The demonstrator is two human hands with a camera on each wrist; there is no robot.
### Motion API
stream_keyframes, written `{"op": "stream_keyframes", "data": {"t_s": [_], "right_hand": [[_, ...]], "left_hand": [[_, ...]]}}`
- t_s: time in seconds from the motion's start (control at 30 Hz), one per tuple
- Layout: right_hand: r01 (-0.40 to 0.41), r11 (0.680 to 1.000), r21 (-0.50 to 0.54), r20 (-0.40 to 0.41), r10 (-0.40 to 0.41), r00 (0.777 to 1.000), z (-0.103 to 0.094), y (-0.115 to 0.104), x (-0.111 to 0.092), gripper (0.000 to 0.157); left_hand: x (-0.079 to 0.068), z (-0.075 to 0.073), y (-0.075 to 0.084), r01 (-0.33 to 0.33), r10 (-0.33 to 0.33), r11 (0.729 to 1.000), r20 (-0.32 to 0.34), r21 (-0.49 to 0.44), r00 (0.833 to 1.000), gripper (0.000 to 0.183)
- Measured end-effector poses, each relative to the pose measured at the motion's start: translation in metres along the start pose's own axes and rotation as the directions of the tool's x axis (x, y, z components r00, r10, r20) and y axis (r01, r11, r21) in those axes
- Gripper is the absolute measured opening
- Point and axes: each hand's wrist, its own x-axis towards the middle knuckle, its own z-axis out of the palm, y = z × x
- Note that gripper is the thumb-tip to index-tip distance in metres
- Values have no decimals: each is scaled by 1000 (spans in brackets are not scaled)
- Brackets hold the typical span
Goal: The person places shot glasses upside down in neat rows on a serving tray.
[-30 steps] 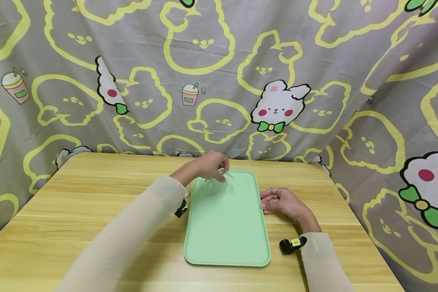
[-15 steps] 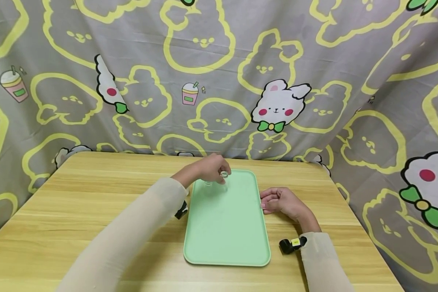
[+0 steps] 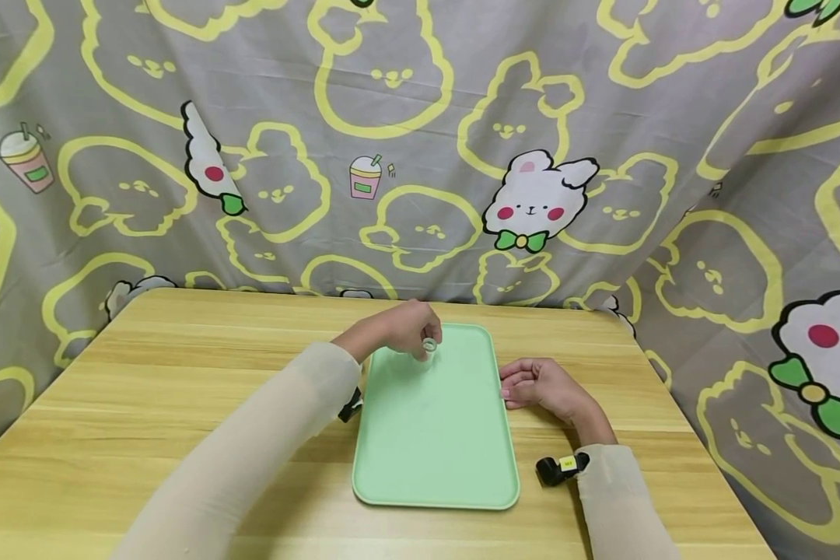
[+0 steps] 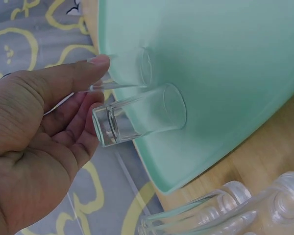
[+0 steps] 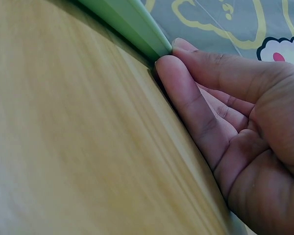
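My left hand pinches a small clear glass between thumb and fingers, above the far part of the pale green tray. In the left wrist view, the held glass has its rim toward the tray; whether it touches is unclear. A second clear glass, thick base toward the hand, stands rim-down on the tray right beside it. The head view does not show that second glass. My right hand pinches the tray's right edge, with thumb and index fingertips at the rim in the right wrist view.
Several more clear glasses are beyond the tray's edge on the wooden table, seen only in the left wrist view. A patterned grey curtain hangs behind the table and along its right side.
The glass in my left hand has gone from tilted to more upright and come slightly nearer. The other glass on the tray has dropped out of sight behind that hand. My right hand stays put.
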Motion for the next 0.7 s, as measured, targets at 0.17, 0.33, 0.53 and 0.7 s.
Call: {"op": "stream_keyframes", "data": {"t_s": [0.17, 0.33, 0.53, 0.7], "right_hand": [[-8, 1000, 5, -5, 8, 1000, 0, 0, 1, 40], [1, 1000, 7, 5, -1, 1000, 0, 0, 0, 41], [4, 1000, 8, 5, -4, 1000, 0, -1, 0, 41], [2, 1000, 4, 0, -2, 1000, 0, 0, 1, 40]], "left_hand": [[0, 1, -1, -1, 2, 1000, 16, -25, 1000, 24], [0, 0, -3, -18, 19, 999, 33, -33, 999, 25], [-3, -1, -4, -17, 19, 999, 40, -43, 999, 25], [-3, 0, -5, -6, 7, 999, 40, -41, 999, 26]]}}
